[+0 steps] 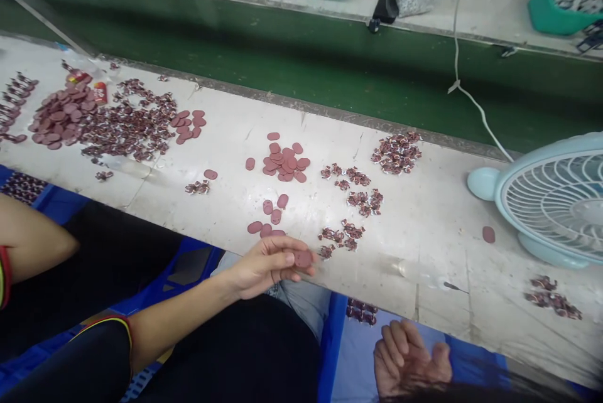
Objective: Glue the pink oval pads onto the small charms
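Note:
My left hand [271, 265] is over the table's front edge, thumb and fingers closed on a reddish-brown oval piece [303, 258]. Lower right, in front of the edge, is my right hand [412, 359], its fingers loosely curled and thumb apart, with nothing visible between them. Just beyond my left hand lie several loose oval pieces [255, 227], and farther back a pile of them [288, 163]. Small dark brown and white parts [351, 233] lie in clusters right of these, with a denser heap [396, 153] behind.
A light-blue fan [560, 202] stands at the right; its cable rises to the far bench. Large heaps of parts [132, 120] and ovals [61, 114] cover the left. A neighbour's bare elbow [38, 240] is at the left edge. Blue crates [336, 340] sit below the table.

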Available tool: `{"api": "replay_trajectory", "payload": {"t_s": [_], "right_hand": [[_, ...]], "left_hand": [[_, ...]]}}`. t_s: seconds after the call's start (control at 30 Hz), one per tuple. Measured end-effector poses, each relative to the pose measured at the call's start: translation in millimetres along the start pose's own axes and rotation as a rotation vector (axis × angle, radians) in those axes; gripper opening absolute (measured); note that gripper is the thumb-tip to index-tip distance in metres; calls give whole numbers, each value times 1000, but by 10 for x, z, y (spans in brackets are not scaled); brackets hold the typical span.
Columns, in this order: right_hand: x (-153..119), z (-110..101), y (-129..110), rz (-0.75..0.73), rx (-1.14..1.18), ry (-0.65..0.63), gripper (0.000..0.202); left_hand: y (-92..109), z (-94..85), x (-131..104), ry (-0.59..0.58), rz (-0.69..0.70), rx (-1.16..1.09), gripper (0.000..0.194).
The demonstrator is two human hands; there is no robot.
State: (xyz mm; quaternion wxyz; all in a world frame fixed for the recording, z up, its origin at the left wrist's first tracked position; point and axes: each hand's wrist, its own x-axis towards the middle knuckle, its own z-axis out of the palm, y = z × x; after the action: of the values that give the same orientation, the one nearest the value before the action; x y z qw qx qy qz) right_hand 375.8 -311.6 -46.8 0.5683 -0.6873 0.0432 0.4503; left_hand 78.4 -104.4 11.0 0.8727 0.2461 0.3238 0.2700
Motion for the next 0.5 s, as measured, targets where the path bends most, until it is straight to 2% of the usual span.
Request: {"api": "replay_trajectory", "payload": {"t_s": [0.03,0.1,0.13,0.17,0.2,0.23,0.27,0.3,0.33,0.4,0.43,0.47,0.5], "right_hand": [[80,144,-133,60,121,-132,57],[319,516,-398,562,922,-1040,33],[439,720,-521,871,1196,-1424,41],[534,913,-632,1049,1283,-1616,52],[587,1078,-724,1091,1234,-1765,60],[589,1200,-792,1071,1189,-1835,55],[541,1270,-835,974,1142,-1801,50],[449,1287,-849,861,1129,-1713,42],[328,1257,-837,703,1135,-1536,32],[60,1102,-747,473,1073,-1127,13],[-56,1002,-680,254,862,-801,23],[-148,902,-606,129,654,-574,32],[-210,810,-530,-3,414,-401,40]], "left_hand": [[-97,66,-2,-9,-43,-43,31],[-260,191,4,-7,-120,-109,37],[-321,242,9,-7,-148,-136,40],[-368,282,16,-13,-167,-160,42],[-404,309,22,-26,-178,-182,43],[-431,323,27,-42,-181,-199,43],[-451,328,31,-52,-179,-213,42],[-468,324,35,-56,-171,-225,40],[-484,317,38,-60,-165,-235,40],[-514,304,41,-59,-155,-257,40],[-529,303,42,-56,-155,-266,41],[-543,308,43,-49,-158,-272,43],[-555,319,42,-39,-165,-275,45]]}}
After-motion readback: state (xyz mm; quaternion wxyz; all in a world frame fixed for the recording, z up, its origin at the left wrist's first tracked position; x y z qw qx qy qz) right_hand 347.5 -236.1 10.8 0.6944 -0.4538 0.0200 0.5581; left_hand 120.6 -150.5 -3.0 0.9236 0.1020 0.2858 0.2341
